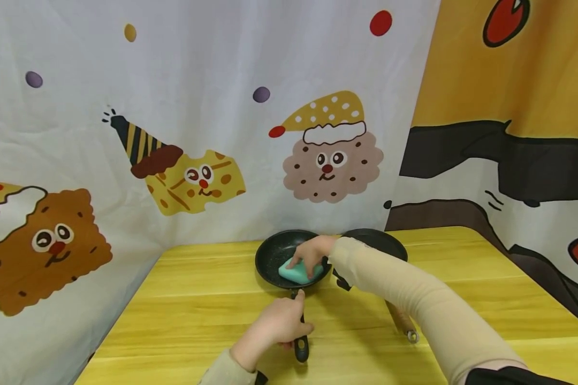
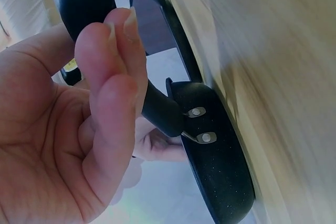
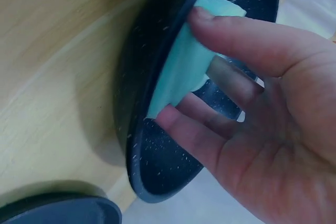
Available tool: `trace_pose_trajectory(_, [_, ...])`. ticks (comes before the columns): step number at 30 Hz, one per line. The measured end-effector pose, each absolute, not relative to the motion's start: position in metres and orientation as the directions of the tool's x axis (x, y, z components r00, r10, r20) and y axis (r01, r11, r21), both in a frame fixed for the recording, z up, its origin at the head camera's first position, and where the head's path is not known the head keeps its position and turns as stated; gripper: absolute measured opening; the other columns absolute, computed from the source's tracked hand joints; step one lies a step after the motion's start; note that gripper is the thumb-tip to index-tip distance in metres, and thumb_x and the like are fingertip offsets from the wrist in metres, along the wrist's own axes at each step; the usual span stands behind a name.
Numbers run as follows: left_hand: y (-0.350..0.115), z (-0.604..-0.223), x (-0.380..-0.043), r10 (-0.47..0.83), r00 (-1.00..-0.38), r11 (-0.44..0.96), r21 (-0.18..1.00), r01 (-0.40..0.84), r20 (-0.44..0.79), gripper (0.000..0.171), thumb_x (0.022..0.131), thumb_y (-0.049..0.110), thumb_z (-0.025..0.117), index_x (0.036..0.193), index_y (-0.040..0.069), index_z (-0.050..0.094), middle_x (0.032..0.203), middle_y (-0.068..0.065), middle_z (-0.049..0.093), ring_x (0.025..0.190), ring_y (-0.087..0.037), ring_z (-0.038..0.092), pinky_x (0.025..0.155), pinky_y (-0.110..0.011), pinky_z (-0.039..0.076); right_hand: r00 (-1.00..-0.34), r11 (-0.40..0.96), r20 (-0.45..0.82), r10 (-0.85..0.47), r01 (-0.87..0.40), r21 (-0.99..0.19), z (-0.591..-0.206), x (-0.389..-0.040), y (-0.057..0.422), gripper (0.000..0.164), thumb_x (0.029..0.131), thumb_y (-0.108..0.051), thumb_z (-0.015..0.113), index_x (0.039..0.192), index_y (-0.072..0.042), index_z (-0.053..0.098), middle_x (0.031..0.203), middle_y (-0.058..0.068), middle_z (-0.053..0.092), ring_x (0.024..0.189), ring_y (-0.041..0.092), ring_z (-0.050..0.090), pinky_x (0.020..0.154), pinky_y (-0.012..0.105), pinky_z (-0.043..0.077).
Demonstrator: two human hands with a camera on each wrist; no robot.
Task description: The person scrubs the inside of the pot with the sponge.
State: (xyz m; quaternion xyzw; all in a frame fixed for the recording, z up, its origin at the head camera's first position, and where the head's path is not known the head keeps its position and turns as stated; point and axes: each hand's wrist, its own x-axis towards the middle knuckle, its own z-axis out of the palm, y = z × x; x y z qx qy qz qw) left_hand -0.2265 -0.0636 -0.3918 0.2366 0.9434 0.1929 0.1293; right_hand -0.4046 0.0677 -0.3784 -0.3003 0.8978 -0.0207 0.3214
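A black speckled frying pan (image 1: 272, 258) stands on the table, its black handle (image 1: 301, 350) pointing toward me. My left hand (image 1: 280, 321) holds this handle, the index finger stretched along it toward the pan; in the left wrist view the handle (image 2: 160, 109) passes behind the fingers. Inside the pan lies a turquoise cloth (image 1: 294, 273), probably folded. My right hand (image 1: 312, 253) reaches in from the right and grips it from above. Thumb and fingertips press into the cloth (image 3: 184, 69) in the right wrist view; its underside is hidden.
A second dark pan (image 1: 380, 239) with a wooden handle (image 1: 402, 320) stands just right of the first, partly covered by my right forearm. The yellow wood-grain table (image 1: 192, 305) ends at a printed curtain (image 1: 265, 203) behind the pans.
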Motion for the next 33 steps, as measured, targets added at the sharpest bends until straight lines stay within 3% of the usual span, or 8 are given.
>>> trace_pose_trajectory(8, [-0.064, -0.39, -0.226, 0.509, -0.847, 0.813, 0.409, 0.415, -0.151, 0.075, 0.091, 0.028, 0.066, 0.145, -0.011, 0.032, 0.04, 0.007, 0.051, 0.034, -0.008, 0.054, 0.045, -0.019, 0.045, -0.582, 0.799, -0.568, -0.582, -0.54, -0.265, -0.379, -0.401, 0.062, 0.068, 0.086, -0.006, 0.074, 0.14, -0.04, 0.051, 0.149, -0.006, 0.041, 0.042, 0.011, 0.027, 0.052, 0.033, 0.036])
trace_pose_trajectory(15, [-0.064, -0.392, -0.228, 0.509, -0.847, 0.812, 0.412, 0.414, -0.152, 0.075, 0.091, 0.028, 0.065, 0.146, -0.011, 0.031, 0.039, 0.009, 0.05, 0.033, -0.006, 0.053, 0.046, -0.019, 0.045, -0.591, 0.74, -0.489, -0.642, -0.645, -0.192, -0.38, -0.397, 0.051, 0.066, 0.083, -0.01, 0.078, 0.138, -0.038, 0.054, 0.144, -0.005, 0.048, 0.041, 0.011, 0.036, 0.055, 0.036, 0.047])
trace_pose_trajectory(18, [-0.064, -0.392, -0.228, 0.51, -0.846, 0.81, 0.416, 0.413, -0.154, 0.075, 0.092, 0.028, 0.065, 0.146, -0.01, 0.031, 0.04, 0.009, 0.05, 0.034, -0.007, 0.053, 0.048, -0.019, 0.045, -0.595, 0.731, -0.469, -0.653, -0.658, -0.182, -0.382, -0.397, 0.048, 0.065, 0.082, -0.012, 0.079, 0.137, -0.037, 0.055, 0.144, -0.005, 0.047, 0.056, 0.008, 0.048, 0.051, 0.028, 0.043])
trace_pose_trajectory(22, [-0.065, -0.392, -0.229, 0.509, -0.846, 0.812, 0.416, 0.41, -0.16, 0.075, 0.092, 0.029, 0.064, 0.147, -0.01, 0.031, 0.04, 0.009, 0.051, 0.034, -0.006, 0.053, 0.048, -0.019, 0.045, -0.609, 0.742, -0.456, -0.649, -0.64, -0.201, -0.384, -0.399, 0.044, 0.064, 0.082, -0.012, 0.079, 0.137, -0.038, 0.055, 0.147, -0.003, 0.044, 0.057, 0.007, 0.046, 0.048, 0.025, 0.04])
trace_pose_trajectory(26, [-0.065, -0.391, -0.229, 0.511, -0.843, 0.808, 0.43, 0.404, -0.169, 0.074, 0.093, 0.029, 0.064, 0.147, -0.009, 0.03, 0.04, 0.008, 0.051, 0.033, -0.006, 0.052, 0.046, -0.02, 0.045, -0.624, 0.756, -0.442, -0.645, -0.607, -0.245, -0.388, -0.401, 0.042, 0.064, 0.083, -0.014, 0.079, 0.137, -0.039, 0.055, 0.147, -0.003, 0.044, 0.042, 0.009, 0.033, 0.049, 0.028, 0.041])
trace_pose_trajectory(33, [-0.065, -0.39, -0.227, 0.52, -0.842, 0.809, 0.4, 0.43, -0.146, 0.073, 0.092, 0.029, 0.064, 0.145, -0.011, 0.033, 0.04, 0.009, 0.05, 0.033, -0.004, 0.051, 0.048, -0.018, 0.045, -0.664, 0.773, -0.399, -0.632, -0.575, -0.268, -0.392, -0.398, 0.035, 0.062, 0.081, -0.019, 0.081, 0.136, -0.035, 0.057, 0.14, -0.006, 0.052, 0.052, 0.008, 0.038, 0.049, 0.025, 0.039])
